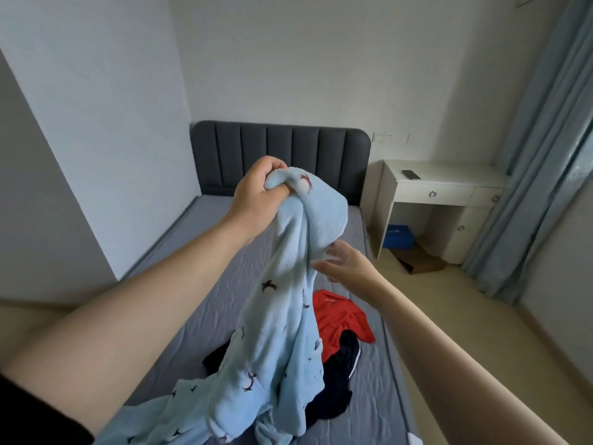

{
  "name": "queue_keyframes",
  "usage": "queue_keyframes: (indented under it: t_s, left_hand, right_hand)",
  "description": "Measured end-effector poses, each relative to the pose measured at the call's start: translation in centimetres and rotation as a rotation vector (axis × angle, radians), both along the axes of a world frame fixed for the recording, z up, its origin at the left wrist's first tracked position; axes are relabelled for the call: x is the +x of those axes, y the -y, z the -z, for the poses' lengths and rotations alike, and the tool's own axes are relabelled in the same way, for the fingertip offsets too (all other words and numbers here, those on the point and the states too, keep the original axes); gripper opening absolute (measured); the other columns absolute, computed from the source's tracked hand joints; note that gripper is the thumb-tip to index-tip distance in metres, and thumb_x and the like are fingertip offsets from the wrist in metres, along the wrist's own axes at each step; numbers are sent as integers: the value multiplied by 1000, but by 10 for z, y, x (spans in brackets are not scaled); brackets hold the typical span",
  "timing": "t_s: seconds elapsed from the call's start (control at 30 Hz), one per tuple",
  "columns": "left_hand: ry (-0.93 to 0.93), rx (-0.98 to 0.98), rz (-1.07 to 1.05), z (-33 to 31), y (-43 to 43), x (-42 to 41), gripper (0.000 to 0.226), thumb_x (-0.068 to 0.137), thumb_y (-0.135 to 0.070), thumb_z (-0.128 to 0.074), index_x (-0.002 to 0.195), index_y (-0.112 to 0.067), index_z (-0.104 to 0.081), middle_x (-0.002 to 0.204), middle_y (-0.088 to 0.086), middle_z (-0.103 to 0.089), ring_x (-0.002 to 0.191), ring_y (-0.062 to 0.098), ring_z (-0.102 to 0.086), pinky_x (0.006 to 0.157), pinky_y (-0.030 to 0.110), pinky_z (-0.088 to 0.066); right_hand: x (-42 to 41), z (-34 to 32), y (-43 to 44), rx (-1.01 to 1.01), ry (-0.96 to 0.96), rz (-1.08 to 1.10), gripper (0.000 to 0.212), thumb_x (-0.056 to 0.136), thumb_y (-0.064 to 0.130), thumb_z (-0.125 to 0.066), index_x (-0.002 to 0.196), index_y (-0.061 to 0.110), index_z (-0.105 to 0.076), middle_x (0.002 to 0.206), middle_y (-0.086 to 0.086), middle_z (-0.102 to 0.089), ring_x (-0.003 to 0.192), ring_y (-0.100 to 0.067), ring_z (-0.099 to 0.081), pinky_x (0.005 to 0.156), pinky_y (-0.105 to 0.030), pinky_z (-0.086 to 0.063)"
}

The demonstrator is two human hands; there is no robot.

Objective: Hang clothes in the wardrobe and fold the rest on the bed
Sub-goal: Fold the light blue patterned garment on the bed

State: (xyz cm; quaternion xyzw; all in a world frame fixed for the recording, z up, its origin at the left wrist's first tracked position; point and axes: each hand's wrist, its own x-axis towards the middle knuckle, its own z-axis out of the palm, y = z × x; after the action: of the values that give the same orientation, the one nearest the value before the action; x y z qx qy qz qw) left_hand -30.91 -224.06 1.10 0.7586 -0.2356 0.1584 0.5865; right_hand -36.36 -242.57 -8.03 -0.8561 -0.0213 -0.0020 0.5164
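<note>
Grey bed (199, 284), left hand (260, 191) clutching blue garment (282, 316), right hand (346, 261) spread beside, red shirt (340, 319) behind

Left hand (260, 187) grips blue robe (279, 316), perhaps.

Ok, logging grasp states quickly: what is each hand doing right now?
Left hand: grips the light blue garment by its top.
Right hand: open, fingers straight, holding nothing.
</note>
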Motion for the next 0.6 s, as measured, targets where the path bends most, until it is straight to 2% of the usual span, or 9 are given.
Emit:
queue_keyframes:
  t_s: [0.1, 0.17, 0.2, 0.27, 0.3, 0.37, 0.43, 0.5, 0.6]
  left_hand:
    - [6, -34, 9, -11, -5, -1, 16, 88, -11, -58, 86, -26, -54, 84, -17, -56, 81, 6, -53, 68, 23, -46]
    - [18, -37, -12, -14, -11, 3, 15, 88, -14, -59, 85, -27, -54, 85, -16, -57, 81, 6, -54, 67, 24, -46]
    - [15, -38, -42, -12, -16, 6, 12, 88, -16, -59, 87, -26, -54, 87, -14, -57, 81, 7, -54, 68, 26, -46]
    - [-36, -57, -115, 0, -29, 14, 10, 89, -21, -60, 97, -24, -54, 93, -10, -59, 86, 9, -57, 73, 30, -48]
    - [-96, -74, -133, 8, -35, 17, 18, 89, -26, -61, 105, -23, -54, 100, -7, -60, 91, 11, -59, 77, 33, -50]
    - [-283, -117, -108, 30, -44, 20, 46, 86, -40, -66, 125, -24, -47, 114, 1, -60, 101, 18, -62, 86, 38, -53]
    - [-476, -191, -22, 54, -45, 17, 73, 81, -47, -70, 139, -20, -35, 117, 9, -62, 100, 20, -66, 86, 38, -55]
    - [-567, -125, 39, 74, -44, 12, 89, 72, -55, -68, 142, -16, -31, 116, 7, -64, 99, 18, -67, 85, 35, -56]
    - [-523, 96, 80, 94, -39, 5, 97, 58, -75, -71, 134, -22, -41, 114, -9, -64, 102, 7, -64, 87, 29, -54]
  right_hand:
    - [7, -10, -11, -14, 105, 21, 27, 90, 32, -64, 111, 15, -63, 110, 2, -68, 94, -8, -63, 81, -31, -53]
    - [12, -20, -16, -30, 173, 57, 20, 94, 21, -61, 99, 3, -67, 91, -8, -70, 73, -8, -59, 68, -28, -48]
    - [13, -25, -17, -11, 196, 80, 19, 94, 17, -60, 95, 0, -67, 84, -11, -68, 68, -10, -57, 65, -29, -48]
    - [17, -40, -16, 73, 245, 129, 22, 95, 15, -58, 93, -6, -65, 85, -25, -67, 71, -20, -60, 68, -39, -53]
    - [19, -49, -15, 118, 267, 158, 26, 95, 17, -58, 94, -9, -64, 89, -31, -66, 73, -24, -60, 72, -45, -54]
    - [24, -69, -12, 203, 297, 198, 33, 96, 20, -57, 97, -13, -61, 90, -35, -63, 74, -25, -59, 77, -50, -54]
    - [30, -89, -9, 292, 307, 228, 37, 96, 20, -57, 102, -17, -57, 87, -31, -62, 76, -26, -60, 82, -50, -54]
    - [36, -105, -6, 356, 301, 257, 41, 96, 21, -57, 107, -18, -54, 92, -29, -62, 82, -28, -60, 88, -52, -53]
    - [40, -121, -3, 393, 284, 271, 42, 97, 23, -56, 111, -16, -55, 91, -22, -60, 84, -27, -59, 91, -52, -51]
